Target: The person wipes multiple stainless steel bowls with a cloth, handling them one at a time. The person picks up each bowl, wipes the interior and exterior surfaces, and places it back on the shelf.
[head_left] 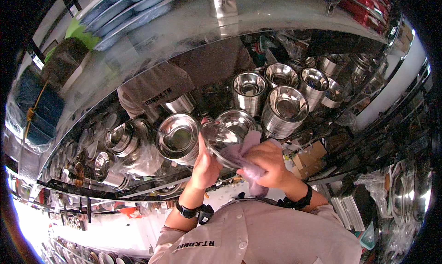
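My left hand (pixel 206 165) grips the outer side of a shiny stainless-steel bowl (pixel 219 136), which is tilted toward the right. With my right hand (pixel 269 162) I hold a mauve cloth (pixel 249 141), bunched in the fingers and lying against the bowl's inside and rim; its lower end hangs down. Just behind the held bowl is another steel bowl (pixel 238 121). A stack of steel bowls (pixel 178 136) stands close to the left of my left hand. Beyond my right hand rises a tall stack of nested bowls (pixel 286 108), with several more stacks (pixel 248 88) around it.
Bowls wrapped in clear plastic (pixel 141 160) and smaller steel containers (pixel 105 167) are at the left. A reflective metal shelf edge (pixel 193 45) curves across above the stacks. Blue-grey plates (pixel 138 19) stand upper left, red items (pixel 366 5) upper right. A cardboard piece (pixel 309 158) lies right of my hands.
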`<state>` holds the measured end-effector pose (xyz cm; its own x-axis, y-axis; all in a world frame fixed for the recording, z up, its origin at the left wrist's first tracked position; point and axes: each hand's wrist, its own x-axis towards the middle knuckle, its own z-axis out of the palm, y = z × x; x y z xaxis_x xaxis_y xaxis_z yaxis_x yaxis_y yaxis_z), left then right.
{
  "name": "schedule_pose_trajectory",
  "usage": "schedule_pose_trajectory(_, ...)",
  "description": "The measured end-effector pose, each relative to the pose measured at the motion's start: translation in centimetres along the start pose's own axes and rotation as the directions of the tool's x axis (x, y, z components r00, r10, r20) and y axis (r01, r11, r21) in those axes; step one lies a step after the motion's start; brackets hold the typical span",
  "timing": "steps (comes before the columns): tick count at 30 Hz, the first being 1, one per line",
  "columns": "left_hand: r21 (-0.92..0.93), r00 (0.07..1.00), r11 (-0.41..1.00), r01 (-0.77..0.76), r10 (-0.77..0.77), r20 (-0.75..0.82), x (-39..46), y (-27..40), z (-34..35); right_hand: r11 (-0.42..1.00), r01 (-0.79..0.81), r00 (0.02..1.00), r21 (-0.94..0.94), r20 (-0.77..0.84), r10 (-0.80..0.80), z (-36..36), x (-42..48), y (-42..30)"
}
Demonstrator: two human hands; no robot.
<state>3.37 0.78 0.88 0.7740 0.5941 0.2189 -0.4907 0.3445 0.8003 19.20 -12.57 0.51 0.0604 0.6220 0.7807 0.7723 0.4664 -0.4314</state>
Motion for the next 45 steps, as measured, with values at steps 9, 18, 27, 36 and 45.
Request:
schedule_pose_trajectory(9, 0.068, 0.990, 0.997, 0.036, -0.044, 0.130, 0.1, 0.6, -0.6, 0.985, -0.084, 0.851, 0.149, 0.525, -0.007, -0.1, 0.6, -0.1)
schedule_pose_trajectory(18, 0.438, 0.971, 0.895, -0.084, -0.025, 0.237, -0.3, -0.7, -0.8, 0.700, -0.549, 0.831, 0.456, 0.211, 0.514, 1.9, -1.7, 1.2)
schedule_pose_trajectory(27, 0.392, 0.977, 0.902, -0.179, 0.118, 0.175, 1.3, -1.1, -1.2, 0.830, -0.390, 0.842, 0.399, 0.520, 0.145, 0.1, -0.1, 0.0)
schedule_pose_trajectory(36, -0.097, 0.991, 0.995, 0.011, -0.023, -0.129, -0.4, -2.1, -3.2, 0.964, -0.213, 0.962, 0.162, 0.205, 0.178, -2.2, -1.3, 1.6)
schedule_pose_trajectory(45, -0.301, 0.990, 0.943, 0.141, -0.143, 0.016, -0.2, -2.8, -3.6, 0.942, -0.319, 0.923, 0.101, 0.257, 0.285, -0.4, -3.0, 0.8)
